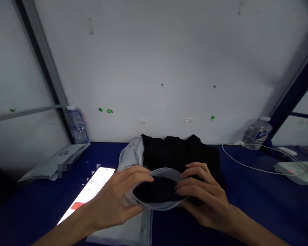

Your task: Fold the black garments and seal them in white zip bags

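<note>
A translucent white plastic garment bag (164, 205) is held with its mouth spread wide toward me. Dark folded cloth (156, 189) shows inside it. My left hand (125, 194) grips the left side of the rim, fingers over the edge and thumb below. At the right side of the rim, my right hand (205, 194) is closed on the bag, its fingertips reaching into the opening. Behind the bag lies a black garment (179, 150) in a loose pile. Another printed white bag (133, 153) lies to its left, partly under my left hand.
On the blue table (246, 212), a lit phone (92, 189) shows a running timer at left. Flat white packages (64, 157) lie beyond it. Plastic bottles stand at the left (77, 124) and right (258, 133). A white power strip (297, 172) with cables sits at right.
</note>
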`<state>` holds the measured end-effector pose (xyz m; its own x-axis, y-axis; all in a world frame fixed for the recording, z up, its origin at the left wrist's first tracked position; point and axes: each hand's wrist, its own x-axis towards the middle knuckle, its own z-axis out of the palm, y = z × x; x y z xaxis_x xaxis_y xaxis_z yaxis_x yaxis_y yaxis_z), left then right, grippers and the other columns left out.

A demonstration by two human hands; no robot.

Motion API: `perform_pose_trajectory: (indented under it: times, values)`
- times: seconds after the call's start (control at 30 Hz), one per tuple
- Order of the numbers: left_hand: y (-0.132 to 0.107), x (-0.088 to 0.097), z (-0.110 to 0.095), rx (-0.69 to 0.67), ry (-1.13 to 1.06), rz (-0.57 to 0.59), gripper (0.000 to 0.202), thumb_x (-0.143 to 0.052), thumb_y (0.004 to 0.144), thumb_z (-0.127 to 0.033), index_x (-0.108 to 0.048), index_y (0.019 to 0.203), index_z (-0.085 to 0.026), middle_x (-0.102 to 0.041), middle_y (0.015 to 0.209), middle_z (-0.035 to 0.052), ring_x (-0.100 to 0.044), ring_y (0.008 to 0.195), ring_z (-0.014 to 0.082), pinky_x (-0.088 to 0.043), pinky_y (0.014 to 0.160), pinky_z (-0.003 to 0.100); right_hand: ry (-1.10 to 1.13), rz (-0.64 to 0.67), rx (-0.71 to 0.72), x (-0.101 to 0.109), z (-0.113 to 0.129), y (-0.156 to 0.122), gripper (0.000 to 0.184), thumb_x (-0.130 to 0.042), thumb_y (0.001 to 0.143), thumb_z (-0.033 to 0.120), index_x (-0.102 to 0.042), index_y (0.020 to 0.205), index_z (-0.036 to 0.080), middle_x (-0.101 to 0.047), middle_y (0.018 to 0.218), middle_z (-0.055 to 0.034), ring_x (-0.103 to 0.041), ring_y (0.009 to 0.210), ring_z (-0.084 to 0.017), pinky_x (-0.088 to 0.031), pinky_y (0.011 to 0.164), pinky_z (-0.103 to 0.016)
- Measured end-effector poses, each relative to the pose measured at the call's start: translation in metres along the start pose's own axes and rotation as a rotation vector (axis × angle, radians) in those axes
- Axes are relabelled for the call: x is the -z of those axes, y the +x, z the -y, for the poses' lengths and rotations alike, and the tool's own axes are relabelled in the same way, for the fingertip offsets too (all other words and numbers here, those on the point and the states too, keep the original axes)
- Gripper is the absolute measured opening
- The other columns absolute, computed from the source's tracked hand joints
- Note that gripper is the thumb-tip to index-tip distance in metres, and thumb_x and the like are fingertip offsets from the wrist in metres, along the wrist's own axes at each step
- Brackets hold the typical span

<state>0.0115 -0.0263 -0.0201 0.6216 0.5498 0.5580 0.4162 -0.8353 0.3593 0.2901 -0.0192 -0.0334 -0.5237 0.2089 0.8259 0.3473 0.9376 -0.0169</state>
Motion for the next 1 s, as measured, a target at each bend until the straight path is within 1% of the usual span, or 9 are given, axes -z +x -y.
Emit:
perform_pose_trajectory:
  times: [0.2, 0.37, 0.43, 0.5, 0.6, 0.67, 0.73, 0.83, 1.0]
  values:
    - [0.003, 0.0, -0.002, -0.033, -0.029, -0.008, 0.016, -0.07, 0.084, -0.01, -0.063, 0.093, -0.022, -0.061, 0.119, 0.0038, -0.063, 0.094, 0.0165, -0.052, 0.076, 0.029, -0.032, 0.01, -0.055, -0.001, -0.001, -0.002, 0.017, -0.064, 0.085, 0.005, -0.065, 0.095, 0.019, -0.069, 0.081, -0.0021, -0.053, 0.084, -0.021, -0.041, 0.083, -0.044]
    - [0.003, -0.001, -0.002, 0.023, -0.034, 0.014, 0.018, -0.075, 0.082, -0.015, -0.058, 0.077, -0.018, -0.063, 0.109, 0.0021, -0.062, 0.084, 0.0142, -0.051, 0.069, 0.026, 0.002, 0.066, -0.135, -0.001, 0.003, 0.0, 0.011, -0.059, 0.086, 0.007, -0.063, 0.085, 0.017, -0.063, 0.079, -0.0045, -0.05, 0.082, -0.022, -0.041, 0.075, -0.041]
    - [0.002, -0.002, 0.0, 0.032, -0.039, 0.019, 0.019, -0.077, 0.082, -0.018, -0.058, 0.077, -0.018, -0.063, 0.103, 0.0012, -0.061, 0.08, 0.0134, -0.05, 0.064, 0.024, 0.024, 0.062, -0.15, -0.001, 0.004, 0.001, 0.009, -0.06, 0.086, 0.008, -0.062, 0.083, 0.017, -0.062, 0.08, -0.0049, -0.05, 0.082, -0.021, -0.042, 0.073, -0.04]
    - [0.001, -0.004, 0.002, 0.024, -0.03, -0.015, 0.02, -0.078, 0.082, -0.021, -0.058, 0.083, -0.019, -0.064, 0.099, 0.0009, -0.062, 0.079, 0.0138, -0.051, 0.066, 0.025, 0.027, 0.056, -0.144, 0.0, 0.003, 0.001, 0.01, -0.062, 0.085, 0.009, -0.062, 0.091, 0.017, -0.062, 0.08, -0.0046, -0.05, 0.081, -0.021, -0.043, 0.072, -0.04]
    - [0.001, -0.005, 0.006, -0.023, -0.007, -0.1, 0.032, -0.078, 0.082, -0.025, -0.058, 0.108, -0.021, -0.067, 0.1, 0.0021, -0.066, 0.089, 0.0172, -0.054, 0.075, 0.029, 0.02, 0.089, -0.117, 0.001, 0.002, 0.0, 0.027, -0.063, 0.086, 0.008, -0.059, 0.111, 0.017, -0.064, 0.085, -0.0046, -0.05, 0.083, -0.021, -0.043, 0.075, -0.041]
    - [0.0, -0.006, 0.007, -0.069, 0.017, -0.098, 0.037, -0.073, 0.087, -0.021, -0.057, 0.12, -0.022, -0.068, 0.108, 0.0039, -0.066, 0.096, 0.0179, -0.055, 0.078, 0.028, 0.027, 0.138, -0.1, 0.001, 0.001, -0.001, 0.031, -0.061, 0.087, 0.007, -0.058, 0.116, 0.017, -0.065, 0.091, -0.0056, -0.052, 0.088, -0.022, -0.044, 0.078, -0.041]
    - [0.0, -0.006, 0.008, -0.084, 0.039, -0.055, 0.028, -0.066, 0.091, -0.014, -0.061, 0.117, -0.023, -0.066, 0.113, 0.0044, -0.067, 0.092, 0.016, -0.054, 0.072, 0.025, 0.039, 0.174, -0.095, 0.001, 0.0, -0.001, 0.028, -0.057, 0.09, 0.007, -0.06, 0.115, 0.018, -0.066, 0.093, -0.0057, -0.052, 0.091, -0.022, -0.044, 0.079, -0.041]
    - [-0.001, -0.006, 0.008, -0.062, 0.058, -0.017, 0.014, -0.061, 0.091, -0.009, -0.066, 0.097, -0.02, -0.065, 0.109, 0.0035, -0.065, 0.076, 0.0122, -0.051, 0.059, 0.021, 0.044, 0.187, -0.127, -0.001, 0.0, -0.002, 0.021, -0.054, 0.093, 0.008, -0.064, 0.108, 0.019, -0.066, 0.089, -0.0045, -0.052, 0.088, -0.021, -0.045, 0.078, -0.038]
    - [0.001, -0.004, 0.006, -0.105, 0.134, 0.02, 0.021, -0.054, 0.087, -0.001, -0.065, 0.091, -0.019, -0.067, 0.109, 0.0035, -0.067, 0.078, 0.0139, -0.052, 0.064, 0.025, 0.036, 0.152, -0.154, -0.002, 0.002, 0.0, 0.01, -0.057, 0.093, 0.015, -0.066, 0.092, 0.02, -0.064, 0.077, -0.003, -0.05, 0.078, -0.02, -0.044, 0.071, -0.037]
